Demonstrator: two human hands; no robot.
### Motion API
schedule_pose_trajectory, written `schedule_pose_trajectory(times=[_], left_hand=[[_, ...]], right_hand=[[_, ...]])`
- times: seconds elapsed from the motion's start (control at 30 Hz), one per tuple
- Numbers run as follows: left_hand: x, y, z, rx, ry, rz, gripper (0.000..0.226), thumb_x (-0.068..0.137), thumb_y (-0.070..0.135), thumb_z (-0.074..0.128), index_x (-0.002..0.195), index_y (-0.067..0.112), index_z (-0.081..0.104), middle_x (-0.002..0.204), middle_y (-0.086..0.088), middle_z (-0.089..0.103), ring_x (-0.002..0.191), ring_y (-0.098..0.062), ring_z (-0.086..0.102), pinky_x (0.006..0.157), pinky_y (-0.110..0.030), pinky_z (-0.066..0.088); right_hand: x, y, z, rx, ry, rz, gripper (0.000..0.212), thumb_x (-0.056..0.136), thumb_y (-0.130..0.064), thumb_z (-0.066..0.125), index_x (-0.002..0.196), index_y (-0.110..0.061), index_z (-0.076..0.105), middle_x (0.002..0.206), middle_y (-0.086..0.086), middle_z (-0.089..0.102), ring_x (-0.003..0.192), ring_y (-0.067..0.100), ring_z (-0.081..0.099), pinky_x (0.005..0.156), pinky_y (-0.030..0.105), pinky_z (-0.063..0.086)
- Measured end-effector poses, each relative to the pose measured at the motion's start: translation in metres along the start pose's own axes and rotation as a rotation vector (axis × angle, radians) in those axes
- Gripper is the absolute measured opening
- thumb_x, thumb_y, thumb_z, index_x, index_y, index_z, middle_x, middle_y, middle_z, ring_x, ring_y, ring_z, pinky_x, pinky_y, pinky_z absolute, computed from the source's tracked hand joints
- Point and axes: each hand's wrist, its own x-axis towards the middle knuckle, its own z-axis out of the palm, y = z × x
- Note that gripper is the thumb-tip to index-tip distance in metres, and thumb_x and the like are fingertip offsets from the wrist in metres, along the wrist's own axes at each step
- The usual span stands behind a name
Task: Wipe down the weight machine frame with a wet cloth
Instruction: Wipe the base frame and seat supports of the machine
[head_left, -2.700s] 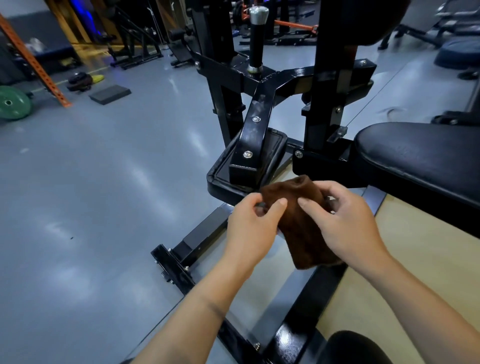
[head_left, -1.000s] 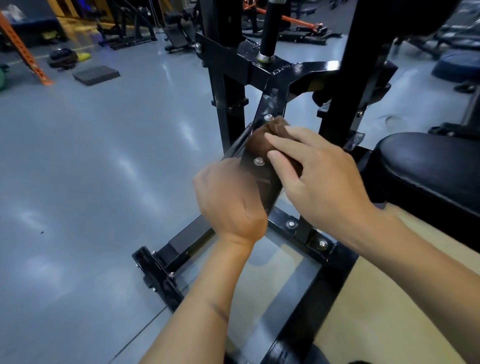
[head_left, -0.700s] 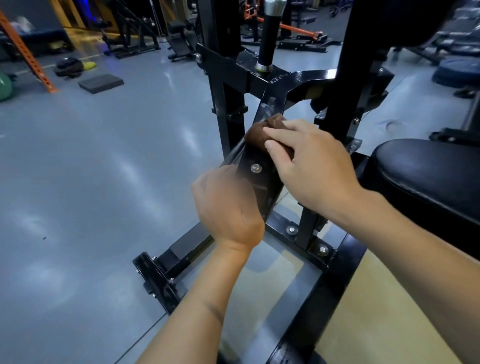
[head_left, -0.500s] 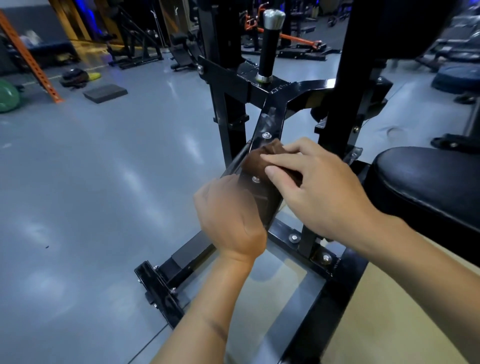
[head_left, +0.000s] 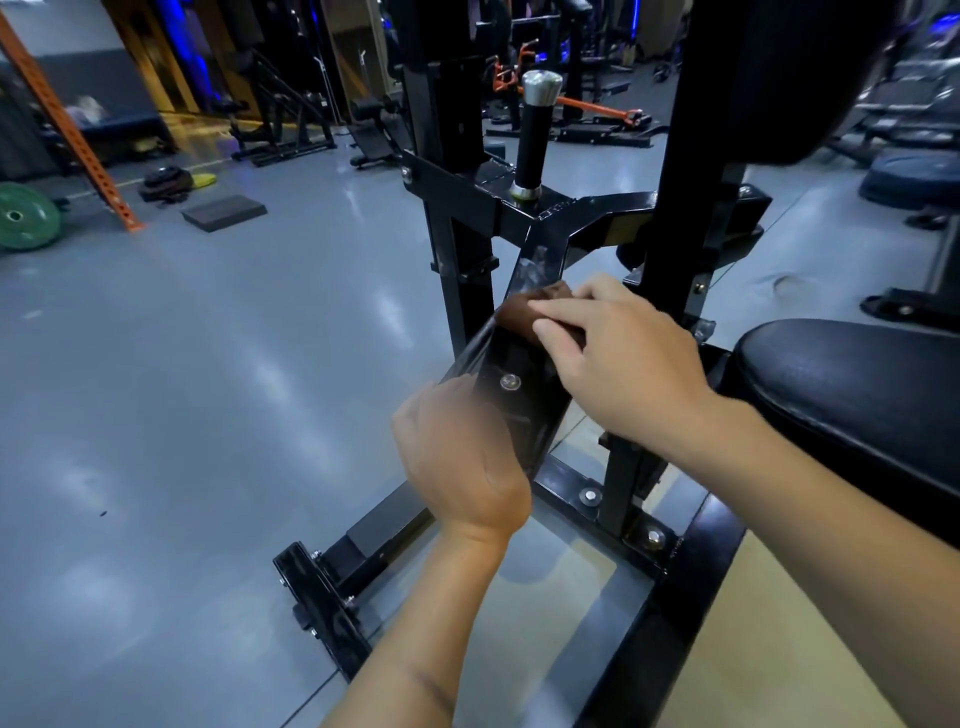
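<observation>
The cloth (head_left: 524, 316), brown and bunched, lies under the straight fingers (head_left: 558, 332) of the right hand (head_left: 618, 364), which press it flat against the slanted black bar (head_left: 524, 395) of the weight machine frame (head_left: 457, 291). Half a second ago it sat lower, near the upper bolt; now it is higher on the bar, close to the joint under the upright peg (head_left: 535, 140), and wet streaks shine on the metal just above it. I judge the wipe is running up and down this one bar, so most of the frame is yet to be done.

The left hand (head_left: 462, 457) is blurred; its fingers curl around the bar's lower left edge, apparently steadying it, as they did a moment ago.

The bar's long axis runs from the base rail (head_left: 587, 493) near the person up and away to the joint, leaning back. The cloth lies across it, near its top end. To the right is a padded black seat (head_left: 857, 384); around all lies grey floor (head_left: 208, 364).
</observation>
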Motion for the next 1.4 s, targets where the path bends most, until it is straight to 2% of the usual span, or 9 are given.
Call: schedule_pose_trajectory(times=[0.17,0.47,0.63,0.73,0.83,1.0,1.13,1.23,1.4], left_hand=[[-0.001,0.001,0.001,-0.005,-0.006,-0.012,0.054,0.102,0.038,0.031,0.108,0.01,0.076,0.11,0.002,0.07,0.116,-0.026,0.05,0.097,-0.043,0.046],[-0.002,0.004,0.0,-0.018,-0.006,-0.03,0.053,0.1,0.038,0.032,0.108,0.009,0.076,0.111,0.002,0.069,0.117,-0.015,0.043,0.097,-0.041,0.047],[-0.001,0.002,0.0,-0.012,-0.024,-0.025,0.054,0.101,0.039,0.031,0.11,0.01,0.075,0.113,0.003,0.068,0.119,-0.022,0.047,0.096,-0.047,0.047],[-0.002,0.001,-0.001,-0.011,-0.026,-0.023,0.053,0.101,0.039,0.032,0.11,0.009,0.075,0.113,0.003,0.068,0.119,-0.02,0.046,0.097,-0.046,0.047],[-0.001,0.002,-0.002,-0.014,-0.03,-0.033,0.053,0.1,0.039,0.032,0.109,0.01,0.075,0.114,0.004,0.068,0.119,-0.015,0.043,0.097,-0.045,0.047],[0.0,0.001,-0.003,-0.002,-0.045,-0.007,0.055,0.103,0.04,0.029,0.111,0.01,0.075,0.114,0.005,0.067,0.118,-0.021,0.045,0.096,-0.046,0.047],[-0.001,0.0,-0.004,-0.015,-0.053,0.02,0.053,0.104,0.034,0.027,0.113,0.011,0.074,0.114,0.004,0.067,0.117,-0.021,0.045,0.098,-0.044,0.046],[-0.001,-0.001,-0.005,-0.029,-0.045,0.009,0.053,0.104,0.032,0.025,0.115,0.013,0.073,0.116,0.006,0.066,0.119,-0.013,0.041,0.098,-0.04,0.045],[-0.001,-0.001,-0.005,-0.036,-0.036,-0.011,0.054,0.106,0.033,0.023,0.119,0.013,0.071,0.118,0.005,0.066,0.121,-0.011,0.04,0.099,-0.038,0.044]], right_hand=[[-0.022,-0.014,-0.006,-0.021,-0.041,-0.004,0.036,0.106,-0.047,0.044,0.137,-0.042,0.062,0.117,-0.016,0.045,0.089,0.016,0.058,0.071,0.034,0.046],[0.004,-0.02,-0.007,-0.136,-0.059,0.003,0.032,0.107,-0.045,0.041,0.126,-0.037,0.066,0.112,-0.006,0.044,0.081,0.021,0.059,0.061,0.032,0.039],[-0.034,-0.027,-0.018,-0.119,-0.157,-0.021,0.035,0.107,-0.048,0.037,0.13,-0.041,0.062,0.112,-0.01,0.044,0.091,0.021,0.059,0.075,0.037,0.046],[-0.017,-0.019,-0.02,-0.104,-0.135,0.016,0.034,0.106,-0.052,0.039,0.134,-0.051,0.058,0.108,-0.014,0.044,0.093,0.018,0.057,0.074,0.036,0.039],[0.01,-0.018,-0.012,-0.115,-0.093,0.05,0.034,0.107,-0.048,0.041,0.133,-0.046,0.062,0.108,-0.008,0.045,0.088,0.02,0.056,0.07,0.036,0.044],[-0.027,-0.025,-0.015,-0.018,-0.164,0.015,0.035,0.106,-0.048,0.041,0.135,-0.045,0.06,0.11,-0.01,0.044,0.092,0.019,0.058,0.081,0.042,0.053],[-0.022,-0.014,-0.018,-0.064,-0.151,0.03,0.035,0.105,-0.054,0.039,0.135,-0.055,0.056,0.102,-0.014,0.044,0.087,0.013,0.055,0.072,0.036,0.042],[0.008,-0.012,-0.011,-0.08,-0.092,0.055,0.034,0.107,-0.049,0.04,0.133,-0.05,0.061,0.102,-0.011,0.044,0.083,0.015,0.053,0.066,0.034,0.041],[-0.019,-0.025,-0.013,-0.035,-0.158,-0.006,0.037,0.105,-0.051,0.042,0.138,-0.048,0.058,0.109,-0.011,0.04,0.09,0.015,0.055,0.079,0.04,0.052]])
